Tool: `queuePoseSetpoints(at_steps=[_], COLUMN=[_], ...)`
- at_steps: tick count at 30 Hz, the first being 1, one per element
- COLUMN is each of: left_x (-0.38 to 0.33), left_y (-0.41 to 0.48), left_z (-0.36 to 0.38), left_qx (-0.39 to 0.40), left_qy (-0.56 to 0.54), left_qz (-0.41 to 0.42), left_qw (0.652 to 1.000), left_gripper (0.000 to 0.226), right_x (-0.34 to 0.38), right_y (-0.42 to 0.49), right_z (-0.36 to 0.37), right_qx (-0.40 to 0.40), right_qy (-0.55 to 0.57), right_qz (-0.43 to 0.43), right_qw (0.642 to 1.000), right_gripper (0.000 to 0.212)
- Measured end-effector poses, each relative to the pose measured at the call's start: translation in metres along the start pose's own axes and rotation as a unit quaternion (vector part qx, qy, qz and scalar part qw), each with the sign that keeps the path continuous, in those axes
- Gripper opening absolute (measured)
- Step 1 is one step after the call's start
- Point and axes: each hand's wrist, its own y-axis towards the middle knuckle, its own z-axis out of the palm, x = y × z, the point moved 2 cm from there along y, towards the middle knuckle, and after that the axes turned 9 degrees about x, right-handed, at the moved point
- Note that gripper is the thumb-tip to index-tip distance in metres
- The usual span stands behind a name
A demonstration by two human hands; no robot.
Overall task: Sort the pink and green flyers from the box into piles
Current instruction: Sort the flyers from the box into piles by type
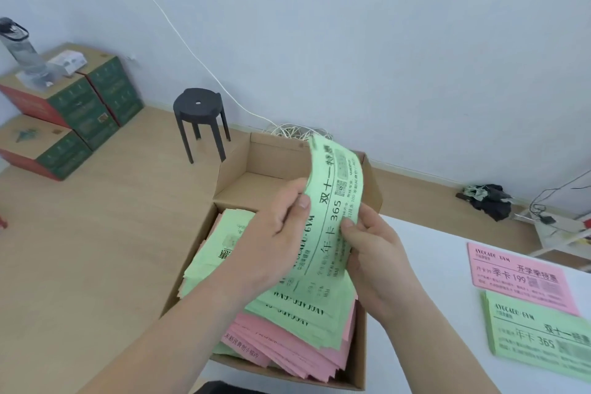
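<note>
Two hands hold a green flyer (332,201) above the box (281,160).
The left hand (275,230) and right hand (380,265) each pinch the curled sheet, fingers (302,201) clamped on its edges. In the box lie mixed green and pink flyers (287,349). On the white bench (447,265), to the right, a pink pile (518,278) and a green pile (543,342) sit side by side.

Open tabletop (438,269) between cardboard box (360,355) and the pink pile (518,278) and green pile (540,342).

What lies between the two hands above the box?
In the head view, a curved green flyer spans the gap; the left hand pinches one edge, the right hand the other.
</note>
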Motion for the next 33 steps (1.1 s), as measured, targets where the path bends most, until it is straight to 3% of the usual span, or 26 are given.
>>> queuePoseSetpoints(at_steps=[6,8,11,13,15,17,19,21,23,25,28,31,33], left_x=[-0.007,-0.005,-0.010,-0.018,-0.025,-0.025,-0.021,-0.008,0.010,0.025,0.043,0.058,0.061], left_y=[-0.005,-0.004,0.003,0.007,0.011,0.012,0.007,-0.005,-0.021,-0.035,-0.050,-0.054,-0.053], left_z=[0.001,-0.010,-0.038,-0.047,-0.045,-0.045,-0.062,-0.090,-0.110,-0.113,-0.094,-0.074,-0.073], left_qx=[0.051,0.061,0.119,0.171,0.201,0.224,0.219,0.170,0.102,0.034,-0.050,-0.055,-0.061], left_qy=[0.017,0.101,0.347,0.438,0.491,0.514,0.496,0.444,0.312,0.095,-0.151,-0.129,-0.090], left_qz=[0.027,0.018,-0.023,-0.049,-0.052,-0.066,-0.118,-0.166,-0.189,-0.169,-0.142,-0.187,-0.202], left_qw=[0.998,0.993,0.930,0.881,0.846,0.826,0.832,0.864,0.925,0.980,0.977,0.972,0.973], left_gripper=[0.038,0.043,0.039,0.034,0.029,0.029,0.024,0.017,0.015,0.016,0.029,0.049,0.046], right_x=[0.003,0.004,0.013,0.025,0.030,0.023,0.010,-0.006,-0.017,-0.021,-0.020,-0.022,-0.024], right_y=[-0.004,-0.003,0.002,0.003,0.005,0.007,0.009,0.006,0.002,-0.001,0.001,0.005,0.005], right_z=[0.011,0.012,-0.006,-0.015,-0.016,-0.013,-0.017,-0.024,-0.029,-0.031,-0.035,-0.028,-0.021], right_qx=[-0.005,0.023,-0.029,-0.034,0.009,0.032,0.028,0.034,0.051,0.070,0.069,0.075,0.082], right_qy=[0.041,0.014,-0.098,-0.265,-0.370,-0.390,-0.351,-0.270,-0.210,-0.176,-0.149,-0.173,-0.181], right_qz=[-0.004,-0.001,-0.092,-0.131,-0.119,-0.097,-0.070,-0.032,-0.006,0.003,0.000,0.011,0.009], right_qw=[0.999,1.000,0.990,0.955,0.921,0.915,0.933,0.962,0.976,0.982,0.986,0.982,0.980], right_gripper=[0.028,0.039,0.079,0.091,0.070,0.035,0.019,0.023,0.033,0.037,0.047,0.046,0.042])
